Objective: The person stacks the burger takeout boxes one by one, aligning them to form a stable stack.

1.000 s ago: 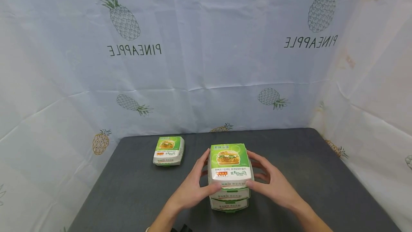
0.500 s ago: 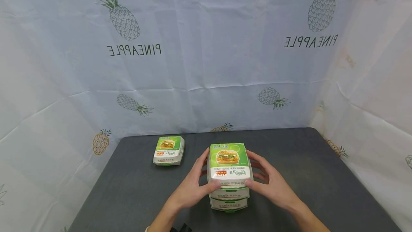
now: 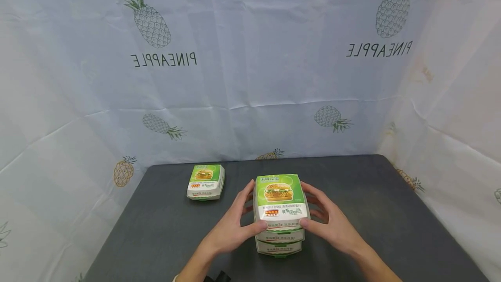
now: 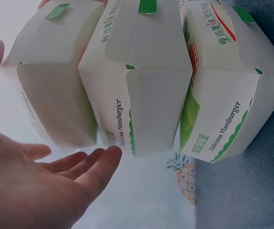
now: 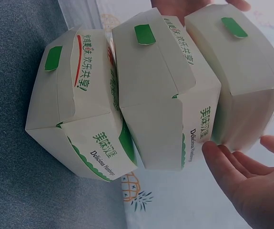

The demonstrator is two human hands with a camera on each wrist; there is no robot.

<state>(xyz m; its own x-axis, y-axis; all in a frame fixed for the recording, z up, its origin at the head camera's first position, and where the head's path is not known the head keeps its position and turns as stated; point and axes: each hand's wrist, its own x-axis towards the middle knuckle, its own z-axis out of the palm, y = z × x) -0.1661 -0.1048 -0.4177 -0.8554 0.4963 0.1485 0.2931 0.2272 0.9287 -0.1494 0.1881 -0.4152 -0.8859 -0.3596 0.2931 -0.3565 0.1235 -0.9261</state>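
Note:
Three white-and-green paper hamburger boxes stand stacked near the table's front. The top box (image 3: 278,201) has a burger picture on its lid. Beneath it sit the middle box (image 4: 160,105) and the bottom box (image 5: 79,105), slightly out of line with each other. My left hand (image 3: 232,227) holds the top box's left side, its thumb at the front corner. On the opposite side my right hand (image 3: 332,225) holds the same box, thumb on the front right corner. The lids of the two lower boxes are mostly hidden in the head view.
Another hamburger box (image 3: 205,182) lies alone at the back left of the dark table (image 3: 168,229). A pale cloth (image 3: 250,77) printed with pineapples hangs behind and at both sides. A small black object (image 3: 222,276) shows by the left wrist.
The top box has shifted very slightly to the right, with both hands staying around it. The lower boxes and the lone box stay in place.

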